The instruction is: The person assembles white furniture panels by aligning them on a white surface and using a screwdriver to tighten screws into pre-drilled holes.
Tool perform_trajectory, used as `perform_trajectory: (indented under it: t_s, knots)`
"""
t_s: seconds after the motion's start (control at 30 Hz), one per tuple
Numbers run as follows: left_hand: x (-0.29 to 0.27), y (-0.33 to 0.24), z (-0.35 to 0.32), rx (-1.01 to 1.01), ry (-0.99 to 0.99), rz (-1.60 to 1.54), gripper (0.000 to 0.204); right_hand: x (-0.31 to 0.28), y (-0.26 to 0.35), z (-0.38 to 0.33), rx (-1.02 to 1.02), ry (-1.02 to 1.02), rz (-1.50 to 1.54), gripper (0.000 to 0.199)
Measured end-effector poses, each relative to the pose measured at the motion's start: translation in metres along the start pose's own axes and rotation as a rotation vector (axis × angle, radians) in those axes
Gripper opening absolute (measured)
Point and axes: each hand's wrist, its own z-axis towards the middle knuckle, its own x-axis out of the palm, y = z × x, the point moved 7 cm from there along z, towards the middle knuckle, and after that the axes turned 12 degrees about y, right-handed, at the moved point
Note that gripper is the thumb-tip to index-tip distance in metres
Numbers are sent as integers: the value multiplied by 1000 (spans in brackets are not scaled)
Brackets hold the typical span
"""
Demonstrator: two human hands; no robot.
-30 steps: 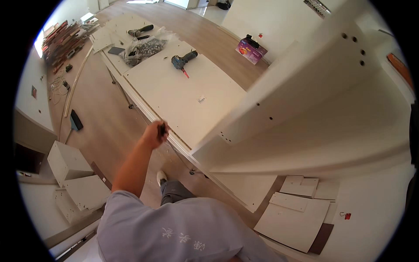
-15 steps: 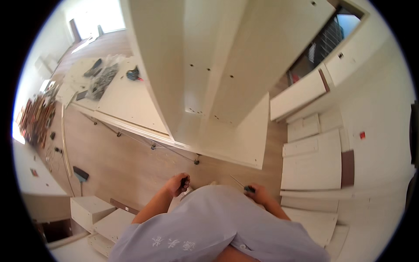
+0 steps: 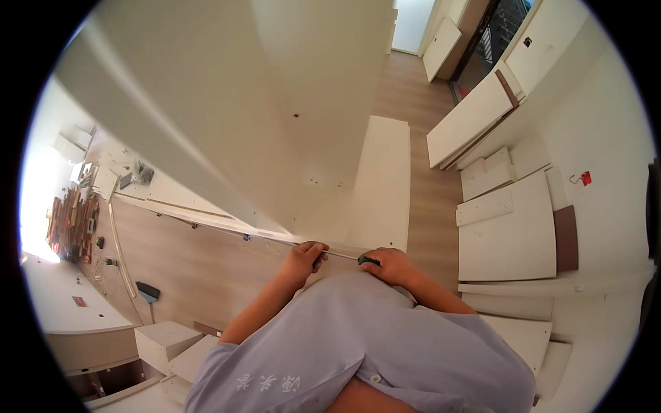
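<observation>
My right hand (image 3: 389,266) is closed round the dark green and black handle of a screwdriver (image 3: 370,261). Its thin metal shaft points left, toward my left hand (image 3: 303,263). That hand is curled round something small and dark, mostly hidden by the fingers. Both hands are in front of my body at the near edge of a white base board (image 3: 390,175). A tall white cabinet carcass (image 3: 289,76) with small drilled holes rises above that board, just beyond my hands.
White panels (image 3: 509,241) lean along the right wall. Stacked wood strips (image 3: 72,224), a long strip (image 3: 120,241) and a broom (image 3: 147,292) lie on the left floor. White boxes (image 3: 167,344) stand near left. A doorway (image 3: 492,45) is at far right.
My hands have come closer together and moved forward to the base board's edge. The screwdriver now points at my left hand. The view has shifted, so the cabinet appears further left.
</observation>
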Motion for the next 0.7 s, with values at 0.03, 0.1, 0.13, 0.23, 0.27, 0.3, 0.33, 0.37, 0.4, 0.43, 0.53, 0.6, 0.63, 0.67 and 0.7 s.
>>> perform_trajectory:
  t_s: [0.03,0.1,0.13,0.23,0.27,0.3,0.33,0.37,0.4,0.43,0.53,0.6,0.63,0.67,0.7]
  knots:
    - [12,-8,14,7,-45,32,28,-15,-13,1,11,1,12,38]
    - [31,-6,49,16,-79,-72,26,-49,-37,2,38,1,36,38]
    - [40,-6,64,19,-100,-117,26,-62,-52,2,70,23,108,37]
    - [70,-13,112,65,-80,-346,27,-99,-97,8,138,68,281,35]
    - [78,-16,128,54,-97,-332,28,-108,-113,11,139,64,309,34]
    - [86,-20,144,43,-114,-317,29,-116,-127,13,139,60,337,32]
    - [91,-22,156,32,-134,-313,30,-127,-133,13,74,-8,285,30]
    - [94,-25,165,17,-159,-339,30,-139,-136,12,9,-77,234,29]
    - [95,-30,173,3,-188,-364,30,-150,-137,13,-57,-145,183,28]
    - [101,-31,181,-7,-211,-406,31,-155,-148,15,-88,-172,189,28]
    - [107,-45,196,-26,-246,-294,32,-178,-169,24,-214,-300,108,28]
    - [112,-44,203,-19,-300,-222,35,-198,-173,24,-335,-457,-77,29]
    - [114,-44,205,-17,-328,-182,36,-201,-179,30,-339,-469,-89,30]
    - [116,-47,207,-1,-373,-134,36,-203,-186,36,-343,-480,-101,30]
    - [119,-50,210,13,-418,-85,36,-204,-189,42,-347,-491,-113,31]
